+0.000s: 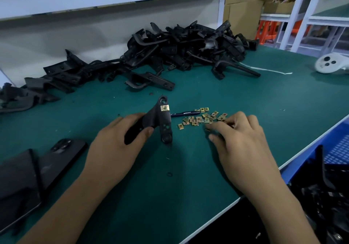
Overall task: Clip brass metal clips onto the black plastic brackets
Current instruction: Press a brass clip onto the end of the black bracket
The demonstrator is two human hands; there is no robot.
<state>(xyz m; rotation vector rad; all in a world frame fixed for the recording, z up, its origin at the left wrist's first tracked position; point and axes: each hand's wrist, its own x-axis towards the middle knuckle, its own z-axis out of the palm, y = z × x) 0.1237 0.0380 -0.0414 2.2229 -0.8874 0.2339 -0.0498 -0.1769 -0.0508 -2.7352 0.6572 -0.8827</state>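
Green-matted workbench under white shelving, packing-floor setting.

Item 1: black plastic bracket, held up off the mat near the bench centre; one brass clip already seated near its upper end, lower holes still bare.
Item 2: left hand, fingers and thumb wrapped round the bracket's lower arm.
Item 3: loose brass clips, scattered heap just right of the bracket, lying on the mat.
Item 4: right hand, fingers curled down at the heap's near edge; whether a clip is already pinched cannot be told.
Item 5: dark pen, lying between bracket and heap.
Item 6: pile of unclipped brackets, at the back of the bench.
Item 7: blue crate, off the right edge, holding black parts.

Handling note: single out one clip, turn its open mouth toward the bracket edge, line hole to hole, then push fully home while the left hand steadies the part.
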